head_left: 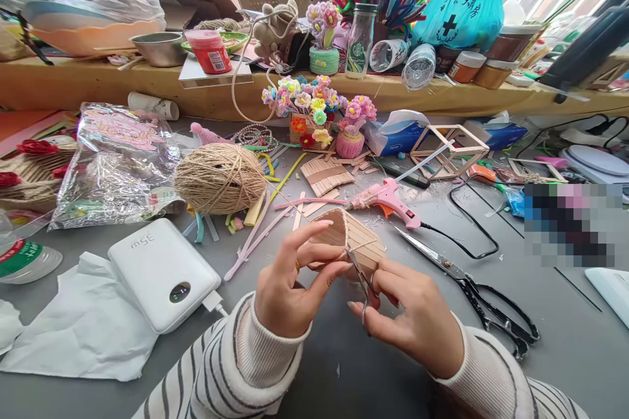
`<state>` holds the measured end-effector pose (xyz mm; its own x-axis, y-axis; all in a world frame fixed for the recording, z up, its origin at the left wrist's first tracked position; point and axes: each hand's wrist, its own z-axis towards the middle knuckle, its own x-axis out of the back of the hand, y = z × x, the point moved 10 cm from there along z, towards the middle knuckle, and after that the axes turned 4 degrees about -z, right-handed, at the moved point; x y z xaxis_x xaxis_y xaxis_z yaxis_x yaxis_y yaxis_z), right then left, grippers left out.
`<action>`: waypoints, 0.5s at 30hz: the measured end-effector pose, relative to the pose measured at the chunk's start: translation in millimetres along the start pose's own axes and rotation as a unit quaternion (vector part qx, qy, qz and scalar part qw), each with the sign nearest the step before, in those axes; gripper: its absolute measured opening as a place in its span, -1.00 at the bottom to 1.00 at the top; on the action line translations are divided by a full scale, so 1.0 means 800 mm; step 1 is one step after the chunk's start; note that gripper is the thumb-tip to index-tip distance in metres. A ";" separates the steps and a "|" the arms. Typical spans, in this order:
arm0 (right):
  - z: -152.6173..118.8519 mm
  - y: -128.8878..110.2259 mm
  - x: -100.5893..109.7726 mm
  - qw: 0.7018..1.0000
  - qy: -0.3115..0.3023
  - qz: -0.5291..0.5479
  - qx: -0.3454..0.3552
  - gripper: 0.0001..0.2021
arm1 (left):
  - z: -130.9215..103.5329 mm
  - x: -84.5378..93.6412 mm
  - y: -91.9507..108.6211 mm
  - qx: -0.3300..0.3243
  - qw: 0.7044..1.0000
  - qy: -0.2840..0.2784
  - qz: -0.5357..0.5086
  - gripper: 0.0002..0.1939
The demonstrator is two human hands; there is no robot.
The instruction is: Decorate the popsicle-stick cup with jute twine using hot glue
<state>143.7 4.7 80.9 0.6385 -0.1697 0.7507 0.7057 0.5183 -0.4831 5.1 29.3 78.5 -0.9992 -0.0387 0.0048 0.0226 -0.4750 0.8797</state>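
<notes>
A small basket of flat wooden sticks [369,242] is tilted between my hands, with braided twine along its rim. My left hand [289,281] is closed on the rim, thumb and fingers pinching near the twine; whether a loose end lies between the fingertips is hidden. Small metal scissors [362,273] are in my right hand [417,314], thumb and fingers at the handles. Their blades point up at the twine on the rim. Behind the basket lies a pink hot glue gun [386,200] with a glue stick in it. A large ball of jute twine [221,178] sits left of it.
Large black-handled scissors [462,281] lie right of my right hand. A white power bank [164,275] with a cable rests on white paper [83,334] at left. Farther back are a bundle of sticks [327,177], crochet flowers [309,111] and a wooden stick frame [449,150].
</notes>
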 end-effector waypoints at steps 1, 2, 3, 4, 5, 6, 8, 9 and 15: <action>0.000 0.001 0.001 1.000 0.005 0.001 0.001 -0.74 | 0.000 0.000 0.000 -0.002 1.000 -0.002 0.003 -0.53; -0.001 0.002 0.001 1.000 0.010 0.001 0.002 -0.74 | 0.000 -0.001 0.001 -0.003 1.000 -0.004 0.007 -0.53; -0.001 0.002 0.002 1.000 0.016 0.000 0.004 -0.74 | 0.001 -0.001 0.001 -0.004 1.000 -0.006 0.012 -0.53; -0.002 0.003 0.002 1.000 0.020 -0.001 0.006 -0.73 | 0.001 -0.001 0.001 -0.004 1.000 -0.007 0.016 -0.53; -0.002 0.003 0.003 1.000 0.025 -0.002 0.009 -0.72 | 0.001 -0.001 0.001 -0.004 1.000 -0.009 0.020 -0.53; -0.002 0.003 0.003 1.000 0.028 -0.001 0.013 -0.72 | 0.002 -0.001 0.001 -0.003 1.000 -0.010 0.022 -0.53; -0.002 0.003 0.003 0.999 0.031 0.002 0.020 -0.71 | 0.002 -0.001 0.001 -0.002 1.000 -0.010 0.025 -0.53; -0.002 0.003 0.003 0.999 0.033 0.004 0.024 -0.71 | 0.003 -0.001 0.002 -0.001 1.000 -0.011 0.025 -0.53; -0.002 0.000 0.004 0.998 0.041 0.006 0.049 -0.70 | 0.004 -0.003 0.003 0.001 1.000 -0.011 0.020 -0.55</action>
<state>146.3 3.0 82.6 0.6724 -0.2280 0.7042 0.6669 0.5994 -0.4427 7.4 30.8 81.9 -0.9980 -0.0377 0.0509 0.0627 -0.4709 0.8800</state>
